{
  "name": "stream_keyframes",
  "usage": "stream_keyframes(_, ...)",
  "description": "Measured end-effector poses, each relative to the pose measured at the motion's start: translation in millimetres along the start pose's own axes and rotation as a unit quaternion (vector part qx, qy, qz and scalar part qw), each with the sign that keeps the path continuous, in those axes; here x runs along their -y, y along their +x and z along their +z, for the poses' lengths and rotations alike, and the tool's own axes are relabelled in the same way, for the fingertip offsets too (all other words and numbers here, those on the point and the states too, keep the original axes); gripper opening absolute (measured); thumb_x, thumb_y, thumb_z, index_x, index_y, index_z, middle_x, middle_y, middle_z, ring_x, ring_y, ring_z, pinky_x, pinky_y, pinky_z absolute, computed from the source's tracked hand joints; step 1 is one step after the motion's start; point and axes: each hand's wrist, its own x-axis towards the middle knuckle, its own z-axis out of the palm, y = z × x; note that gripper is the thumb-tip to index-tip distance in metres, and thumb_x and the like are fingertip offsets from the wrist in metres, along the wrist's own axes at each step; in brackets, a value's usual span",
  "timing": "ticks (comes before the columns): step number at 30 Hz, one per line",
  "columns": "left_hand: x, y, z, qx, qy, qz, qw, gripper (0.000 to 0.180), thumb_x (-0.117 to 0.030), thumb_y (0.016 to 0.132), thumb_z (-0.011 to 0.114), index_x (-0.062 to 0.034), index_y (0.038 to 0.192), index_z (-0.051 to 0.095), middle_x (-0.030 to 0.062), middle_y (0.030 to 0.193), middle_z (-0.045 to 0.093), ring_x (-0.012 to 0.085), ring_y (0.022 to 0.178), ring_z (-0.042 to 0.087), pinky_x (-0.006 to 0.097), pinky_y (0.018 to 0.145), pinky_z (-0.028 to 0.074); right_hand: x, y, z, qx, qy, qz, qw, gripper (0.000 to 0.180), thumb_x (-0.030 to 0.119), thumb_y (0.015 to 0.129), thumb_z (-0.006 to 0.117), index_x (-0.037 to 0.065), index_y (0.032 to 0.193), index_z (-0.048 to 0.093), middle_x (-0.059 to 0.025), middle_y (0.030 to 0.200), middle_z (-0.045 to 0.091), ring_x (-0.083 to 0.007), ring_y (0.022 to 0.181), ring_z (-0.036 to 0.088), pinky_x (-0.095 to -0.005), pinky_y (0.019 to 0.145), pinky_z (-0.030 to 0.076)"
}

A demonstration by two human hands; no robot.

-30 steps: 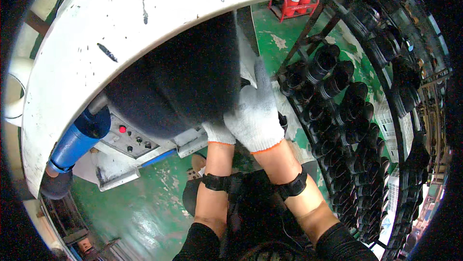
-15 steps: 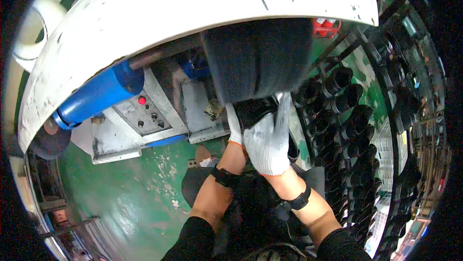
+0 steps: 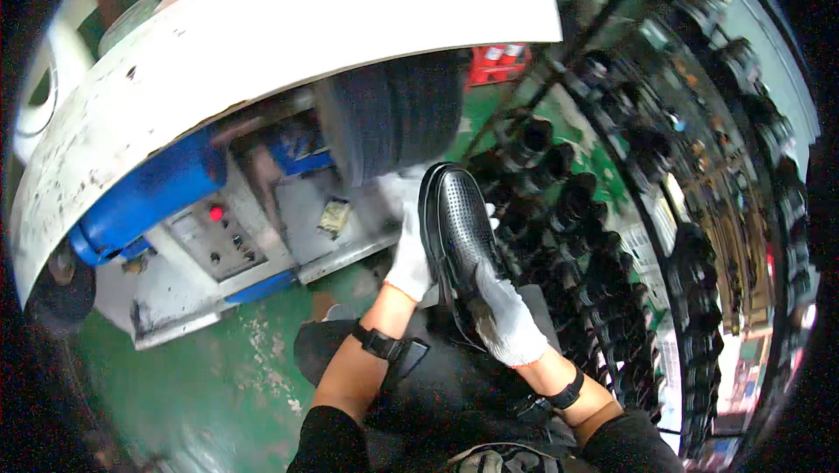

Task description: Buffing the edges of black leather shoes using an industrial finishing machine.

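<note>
A black shoe (image 3: 461,211) with rows of small perforations on its upper is held in front of me, toe pointing away and up. My left hand (image 3: 411,241), in a white knit glove, is closed along the shoe's left side, by the sole. Around the heel end, my right hand (image 3: 509,320) in a matching glove grips the shoe from the right. Just beyond the toe stands a wide dark roller (image 3: 389,119) under a white machine hood (image 3: 288,23); the shoe appears apart from it. Some fingers are hidden behind the shoe.
At left, a blue cylinder (image 3: 162,193) sits above a grey control panel (image 3: 214,241) with a red button. A rack of many black shoes (image 3: 577,202) stands close on my right. Behind the roller is a red crate (image 3: 498,64). The floor (image 3: 236,368) is worn green.
The shoe has come away from the roller toward me and turned so its perforated upper shows. My view has swung right, shifting the machine leftward. Both hands still hold the shoe.
</note>
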Motion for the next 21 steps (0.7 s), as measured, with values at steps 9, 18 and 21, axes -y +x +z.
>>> stream_keyframes(9,12.9,1.1,-54.4,0.001,0.059,-0.044,0.997,0.075,-0.063,0.093,0.023,-0.0088,0.143,0.030,0.0223,0.137,0.043,0.0416,0.117,0.048,0.055,0.099,0.038,-9.4,-11.6,-164.2,-0.355,0.473,0.044,0.805,0.033,0.035,0.097,0.051,0.012,0.120,0.055,0.0004,0.103,0.062,-0.0140,0.079,0.055,-0.0300,0.068,0.049)
stream_keyframes(18,37.8,29.6,-46.7,-0.008,0.099,-0.087,0.991,0.067,-0.057,0.097,0.021,-0.0070,0.141,0.034,0.0209,0.132,0.047,0.0367,0.114,0.051,0.051,0.098,0.039,-93.2,-2.0,-489.0,-0.129,0.449,-0.076,0.881,0.027,0.023,0.095,0.049,0.004,0.112,0.056,-0.0146,0.110,0.062,-0.0235,0.090,0.060,-0.0320,0.070,0.051)
stream_keyframes(21,15.6,6.5,-63.1,-0.082,0.132,-0.056,0.986,0.066,-0.057,0.096,0.027,-0.0076,0.137,0.039,0.0176,0.136,0.047,0.0333,0.107,0.055,0.045,0.092,0.045,-84.5,74.6,-404.0,-0.437,0.187,0.147,0.867,0.031,0.025,0.095,0.047,0.003,0.115,0.055,-0.0141,0.118,0.060,-0.0247,0.092,0.059,-0.0355,0.079,0.049)
